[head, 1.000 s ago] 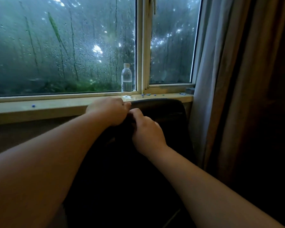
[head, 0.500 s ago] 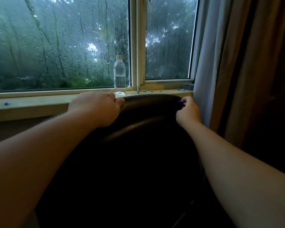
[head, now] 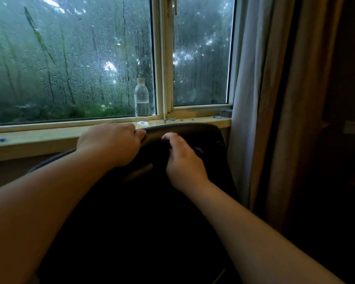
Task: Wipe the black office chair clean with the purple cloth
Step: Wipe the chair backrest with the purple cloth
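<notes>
At the top edge of the black office chair [head: 193,133], just in front of the window sill [head: 39,139], the left hand [head: 111,144] curls its fingers over the backrest rim; the right hand [head: 182,160] grips a bunched purple cloth [head: 197,149], mostly hidden under its fingers, against the backrest. A water bottle [head: 141,101] stands on the sill just behind the rim, so a hard sweep could probably topple it.

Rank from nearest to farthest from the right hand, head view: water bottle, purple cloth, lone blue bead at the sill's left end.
1. Purple cloth: gripped in the right hand, on the black office chair.
2. Water bottle: on the sill, up-left.
3. Blue bead: sill's far left end.
</notes>
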The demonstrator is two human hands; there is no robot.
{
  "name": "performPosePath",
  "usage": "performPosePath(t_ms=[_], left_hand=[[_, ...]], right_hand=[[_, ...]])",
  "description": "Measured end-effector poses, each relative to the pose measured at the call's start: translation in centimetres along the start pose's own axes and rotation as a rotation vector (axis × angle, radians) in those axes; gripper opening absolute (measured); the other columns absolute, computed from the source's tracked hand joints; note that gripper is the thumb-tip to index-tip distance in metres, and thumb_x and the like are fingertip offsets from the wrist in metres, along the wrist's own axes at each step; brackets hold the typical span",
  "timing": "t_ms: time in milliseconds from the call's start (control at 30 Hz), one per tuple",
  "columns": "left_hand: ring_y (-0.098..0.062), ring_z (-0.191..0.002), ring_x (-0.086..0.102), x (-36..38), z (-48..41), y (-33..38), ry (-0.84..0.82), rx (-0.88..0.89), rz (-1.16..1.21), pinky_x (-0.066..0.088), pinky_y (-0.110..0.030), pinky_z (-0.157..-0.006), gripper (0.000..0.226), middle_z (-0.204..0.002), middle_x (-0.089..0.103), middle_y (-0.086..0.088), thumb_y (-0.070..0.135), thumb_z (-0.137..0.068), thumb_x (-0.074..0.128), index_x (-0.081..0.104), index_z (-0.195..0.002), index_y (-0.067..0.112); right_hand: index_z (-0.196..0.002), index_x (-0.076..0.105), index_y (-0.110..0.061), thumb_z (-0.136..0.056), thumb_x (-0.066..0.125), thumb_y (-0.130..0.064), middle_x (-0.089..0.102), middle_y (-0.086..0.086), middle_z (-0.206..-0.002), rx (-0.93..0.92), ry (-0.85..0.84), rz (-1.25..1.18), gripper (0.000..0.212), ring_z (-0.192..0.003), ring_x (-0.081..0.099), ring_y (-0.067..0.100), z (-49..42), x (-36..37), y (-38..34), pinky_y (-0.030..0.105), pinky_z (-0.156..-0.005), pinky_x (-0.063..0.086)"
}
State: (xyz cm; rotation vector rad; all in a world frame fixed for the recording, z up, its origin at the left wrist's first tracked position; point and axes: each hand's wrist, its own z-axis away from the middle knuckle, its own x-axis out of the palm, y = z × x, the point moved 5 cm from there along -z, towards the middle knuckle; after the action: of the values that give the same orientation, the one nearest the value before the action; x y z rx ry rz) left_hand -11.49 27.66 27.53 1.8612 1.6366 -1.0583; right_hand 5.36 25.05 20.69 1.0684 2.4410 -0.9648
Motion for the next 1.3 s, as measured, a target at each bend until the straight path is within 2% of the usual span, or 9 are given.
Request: performPosePath(t_ms=[200,300,467,567,700,867,1000,1133,1300], left_hand=[[-0.036,-0.109,0.063,0.2,-0.1,0.0,0.01,0.023,-0.026,0.043,-0.042,-0.073,0.053,-0.124,0.066,-0.01,0.058,-0.099,0.02,0.06,-0.114,0.026],[-0.036,-0.111,0.062,0.4,-0.3,0.1,-0.004,0.022,-0.019,0.047,-0.044,-0.077,0.054,-0.125,0.066,-0.01,0.057,-0.099,0.02,0.059,-0.116,0.025],[-0.038,-0.108,0.063,0.8,-0.5,-0.4,0.002,-0.006,-0.019,0.045,-0.044,-0.075,0.059,-0.121,0.067,-0.01,0.062,-0.094,0.015,0.058,-0.113,0.027],[-0.038,-0.106,0.063,1.0,-0.4,-0.7,0.014,0.003,-0.026,0.043,-0.043,-0.071,0.057,-0.119,0.067,-0.01,0.061,-0.095,0.016,0.058,-0.11,0.025],[-0.038,-0.11,0.062,1.1,-0.5,-0.9,-0.003,-0.015,-0.044,0.044,-0.044,-0.074,0.057,-0.124,0.066,-0.01,0.06,-0.097,0.017,0.059,-0.115,0.025],[-0.036,-0.111,0.063,0.3,0.0,0.2,0.002,0.038,-0.087,0.051,-0.046,-0.079,0.044,-0.125,0.065,-0.006,0.05,-0.103,0.022,0.057,-0.118,0.029],[-0.036,-0.11,0.063,-0.1,0.1,0.5,-0.006,0.042,-0.073,0.05,-0.046,-0.077,0.041,-0.125,0.065,-0.006,0.048,-0.103,0.022,0.056,-0.116,0.029],[-0.036,-0.107,0.064,-0.1,0.1,0.7,0.003,0.069,-0.098,0.05,-0.044,-0.076,0.04,-0.121,0.066,-0.007,0.047,-0.103,0.022,0.055,-0.114,0.028],[-0.037,-0.111,0.063,0.4,-0.6,0.6,-0.041,0.024,-0.054,0.044,-0.043,-0.073,0.051,-0.126,0.065,-0.011,0.056,-0.1,0.018,0.056,-0.116,0.026]], right_hand=[[-0.13,0.041,-0.03,-0.089,0.051,-0.001,0.053,-0.001,-0.131,0.487,0.14,0.084,0.052,-0.098,0.049,0.015,-3.5,-3.6,9.8,0.035,-0.079,0.04],[-0.136,0.04,-0.027,-0.092,0.046,-0.001,0.055,0.003,-0.132,0.622,0.217,0.056,0.051,-0.109,0.056,0.024,-5.2,-4.4,12.6,0.04,-0.087,0.047],[-0.142,0.04,-0.011,-0.1,0.042,-0.013,0.056,0.017,-0.134,0.759,0.361,0.043,0.042,-0.119,0.055,0.033,-6.5,-5.2,15.1,0.041,-0.096,0.042],[-0.134,0.054,-0.017,-0.107,0.031,-0.03,0.061,0.009,-0.131,0.848,0.379,0.06,0.037,-0.12,0.056,0.029,-6.0,-5.0,14.4,0.037,-0.097,0.039],[-0.133,0.048,-0.03,-0.092,0.046,0.002,0.061,0.001,-0.127,0.484,0.233,0.069,0.051,-0.117,0.059,0.025,-3.4,-2.6,8.2,0.039,-0.096,0.049],[-0.131,0.049,-0.032,-0.09,0.046,-0.017,0.062,-0.003,-0.132,0.023,0.107,-0.072,0.044,-0.118,0.061,0.024,0.7,1.9,-0.9,0.041,-0.099,0.05],[-0.131,0.045,-0.038,-0.094,0.043,-0.021,0.058,-0.007,-0.137,-0.022,0.053,-0.023,0.041,-0.12,0.06,0.023,0.5,0.7,0.2,0.044,-0.099,0.049],[-0.134,0.045,-0.028,-0.092,0.048,-0.002,0.061,0.006,-0.127,0.32,0.165,0.063,0.049,-0.116,0.06,0.03,-2.1,-3.7,8.1,0.046,-0.098,0.05],[-0.147,0.033,-0.019,-0.098,0.038,0.002,0.053,0.015,-0.139,0.698,0.153,0.167,0.053,-0.126,0.053,0.035,-5.7,-6.6,14.3,0.05,-0.103,0.045]])
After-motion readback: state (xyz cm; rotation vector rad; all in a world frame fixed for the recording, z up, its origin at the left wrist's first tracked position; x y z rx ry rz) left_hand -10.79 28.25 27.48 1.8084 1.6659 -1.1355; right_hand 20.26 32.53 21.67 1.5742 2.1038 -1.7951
